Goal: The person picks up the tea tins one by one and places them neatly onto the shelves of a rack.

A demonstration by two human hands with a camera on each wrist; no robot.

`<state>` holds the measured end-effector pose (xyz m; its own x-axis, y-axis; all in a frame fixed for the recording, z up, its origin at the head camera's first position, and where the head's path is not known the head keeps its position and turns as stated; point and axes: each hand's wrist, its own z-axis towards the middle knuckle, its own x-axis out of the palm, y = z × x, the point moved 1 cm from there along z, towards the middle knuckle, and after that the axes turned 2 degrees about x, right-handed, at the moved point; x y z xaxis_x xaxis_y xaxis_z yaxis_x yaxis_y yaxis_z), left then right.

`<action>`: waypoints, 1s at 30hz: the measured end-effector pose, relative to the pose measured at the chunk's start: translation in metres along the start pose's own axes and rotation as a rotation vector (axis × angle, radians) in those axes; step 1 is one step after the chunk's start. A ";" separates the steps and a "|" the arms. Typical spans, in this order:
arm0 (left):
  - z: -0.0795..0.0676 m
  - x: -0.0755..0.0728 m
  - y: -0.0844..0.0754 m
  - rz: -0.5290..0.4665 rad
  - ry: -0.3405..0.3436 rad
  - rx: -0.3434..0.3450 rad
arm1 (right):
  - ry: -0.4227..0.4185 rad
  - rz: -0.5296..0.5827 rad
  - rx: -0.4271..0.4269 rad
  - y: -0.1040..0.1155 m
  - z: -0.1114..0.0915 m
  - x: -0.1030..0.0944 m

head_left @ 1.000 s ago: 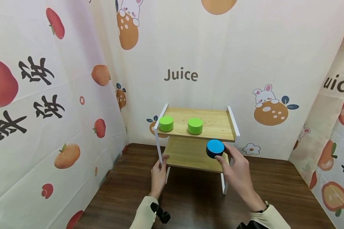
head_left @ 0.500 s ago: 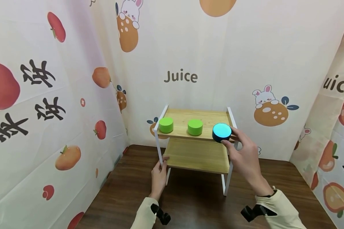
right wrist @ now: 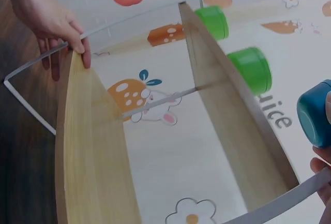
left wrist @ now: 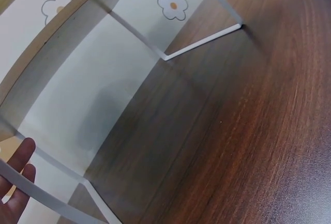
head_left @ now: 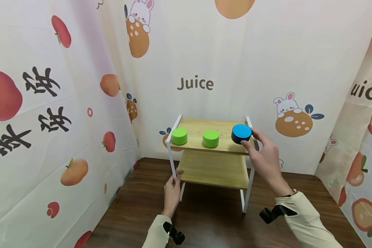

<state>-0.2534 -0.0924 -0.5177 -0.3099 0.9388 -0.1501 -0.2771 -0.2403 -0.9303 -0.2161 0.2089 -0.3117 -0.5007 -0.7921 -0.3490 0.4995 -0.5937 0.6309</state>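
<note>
In the head view my right hand [head_left: 265, 156] pinches a short round blue container [head_left: 241, 131] between thumb and fingers, at the right front of the upper board [head_left: 198, 124]. Two green round containers [head_left: 179, 136] of similar shape stand along that board's front edge, at the left corner and near the middle. My left hand [head_left: 172, 193] grips the two-tier shelf rack at its left front, by the white frame and the lower board [head_left: 214, 167]. The right wrist view shows the left thumb over the board's corner; only a few left fingers [left wrist: 21, 164] show in the left wrist view.
The rack's white legs [head_left: 248, 193] stand on a dark wooden table [head_left: 136, 206]. Behind and at both sides hang pale printed cloths [head_left: 235, 62] with fruit and rabbits. A black wrist camera [head_left: 271, 213] sits at the right cuff.
My right hand has raised the blue container from in front of the lower board to the upper board, shifting a little to the right. My left hand keeps its grip on the rack.
</note>
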 end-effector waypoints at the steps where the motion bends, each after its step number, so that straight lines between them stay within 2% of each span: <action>1: 0.000 0.000 0.000 -0.004 -0.001 -0.001 | 0.007 -0.001 0.009 -0.002 0.001 0.001; 6: -0.002 -0.002 -0.008 -0.039 0.022 -0.010 | 0.028 -0.018 0.033 -0.012 0.005 0.005; 11: -0.005 -0.006 -0.026 -0.064 0.062 -0.020 | 0.017 -0.044 0.015 -0.021 0.006 0.007; 14: -0.004 -0.005 -0.023 -0.057 0.050 -0.022 | 0.012 -0.052 -0.006 -0.024 0.006 0.008; 20: 0.000 0.000 -0.004 -0.025 0.010 -0.001 | 0.024 -0.078 -0.021 -0.023 0.003 0.009; 30: 0.001 -0.002 -0.004 -0.043 0.024 -0.011 | 0.046 -0.087 -0.036 -0.022 0.002 0.012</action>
<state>-0.2527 -0.0935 -0.5130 -0.2758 0.9540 -0.1179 -0.2795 -0.1969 -0.9397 -0.2342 0.2132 -0.3287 -0.5107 -0.7428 -0.4330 0.4810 -0.6642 0.5722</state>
